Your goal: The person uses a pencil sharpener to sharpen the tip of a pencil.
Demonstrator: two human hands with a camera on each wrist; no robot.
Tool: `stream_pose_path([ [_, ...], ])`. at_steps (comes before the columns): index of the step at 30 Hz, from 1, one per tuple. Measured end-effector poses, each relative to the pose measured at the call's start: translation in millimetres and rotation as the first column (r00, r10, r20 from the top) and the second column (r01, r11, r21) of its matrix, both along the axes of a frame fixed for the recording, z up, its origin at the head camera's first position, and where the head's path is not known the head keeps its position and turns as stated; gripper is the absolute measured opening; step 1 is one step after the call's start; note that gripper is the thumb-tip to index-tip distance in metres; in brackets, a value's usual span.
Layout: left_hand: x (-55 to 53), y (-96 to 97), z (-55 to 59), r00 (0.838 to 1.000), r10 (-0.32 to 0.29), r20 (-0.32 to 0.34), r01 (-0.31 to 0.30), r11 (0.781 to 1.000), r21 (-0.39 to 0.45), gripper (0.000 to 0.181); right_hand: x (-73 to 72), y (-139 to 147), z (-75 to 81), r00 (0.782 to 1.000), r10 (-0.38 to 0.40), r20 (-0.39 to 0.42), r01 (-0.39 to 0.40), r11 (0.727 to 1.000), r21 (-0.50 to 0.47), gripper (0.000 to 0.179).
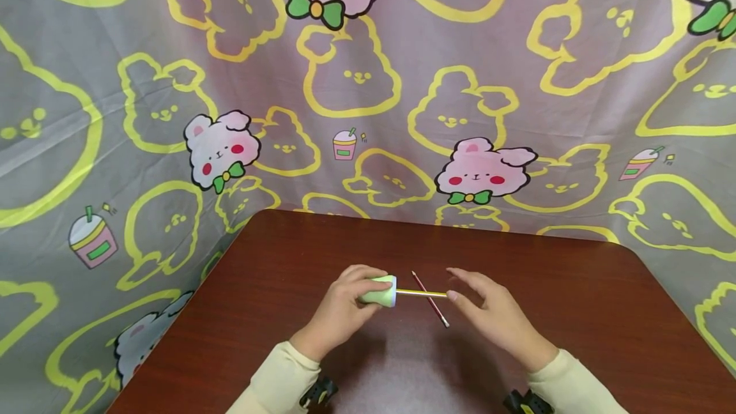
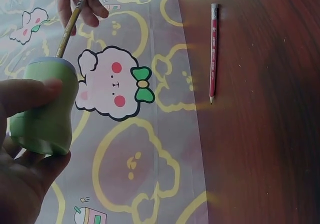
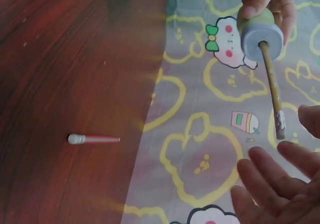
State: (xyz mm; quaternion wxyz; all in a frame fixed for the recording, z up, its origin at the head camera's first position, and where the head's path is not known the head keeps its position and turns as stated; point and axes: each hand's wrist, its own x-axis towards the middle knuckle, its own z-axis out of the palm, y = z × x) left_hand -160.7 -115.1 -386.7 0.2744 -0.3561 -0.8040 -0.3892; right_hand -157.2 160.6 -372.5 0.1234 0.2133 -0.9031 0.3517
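Left hand [image 1: 342,304] grasps green sharpener [image 2: 47,120]; yellow pencil [image 3: 272,84] sits partly inside. Right hand [image 1: 499,312] is loose, beside pencil's outer end.

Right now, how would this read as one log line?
Left hand: holds green pencil sharpener | yellow pencil: inserted in sharpener | right hand: near yellow pencil's free end, not gripping | red pencil: on table

cloth backdrop [image 1: 391,130]: grey, yellow cartoon outlines [image 1: 308,82] | table [image 1: 322,241]: reddish-brown, rounded far corners | light: pale sheen [image 1: 405,363], near side
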Motion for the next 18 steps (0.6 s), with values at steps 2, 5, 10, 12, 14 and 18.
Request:
stream_pose_path([
  [2, -0.2, -0.4, 0.1, 1.000, 0.006, 0.002, -0.006, 1.000, 0.000, 0.041, 0.2, 2.1, -3.6, 0.993, 0.008, -0.117, -0.006, 1.000, 0.019, 0.043],
  [5, -0.4, -1.0, 1.0, 1.000, 0.022, -0.002, -0.022, 1.000, -0.012, 0.042, -0.7, 5.0, -9.8, 0.956, 0.039, -0.291, -0.028, 0.999, 0.043, 0.047],
  [10, -0.3, -1.2, 3.0, 0.999, 0.030, -0.016, -0.030, 0.999, -0.030, 0.042, -5.5, 5.3, -17.9, 0.860, 0.100, -0.501, -0.115, 0.993, 0.001, 0.044],
  [12, 0.3, -0.7, 3.8, 0.999, 0.026, -0.020, -0.027, 0.999, -0.029, 0.041, -7.6, 4.9, -20.4, 0.837, 0.111, -0.536, -0.148, 0.989, -0.025, 0.042],
  [14, 0.9, -0.1, 4.3, 1.000, 0.022, -0.022, -0.023, 0.999, -0.028, 0.042, -8.8, 4.6, -21.8, 0.825, 0.116, -0.553, -0.171, 0.984, -0.048, 0.030],
  [18, 2.3, 1.2, 6.0, 1.000, 0.016, -0.004, -0.016, 0.999, -0.031, 0.042, -9.8, 4.7, -22.4, 0.837, 0.118, -0.535, -0.190, 0.978, -0.082, 0.032],
])
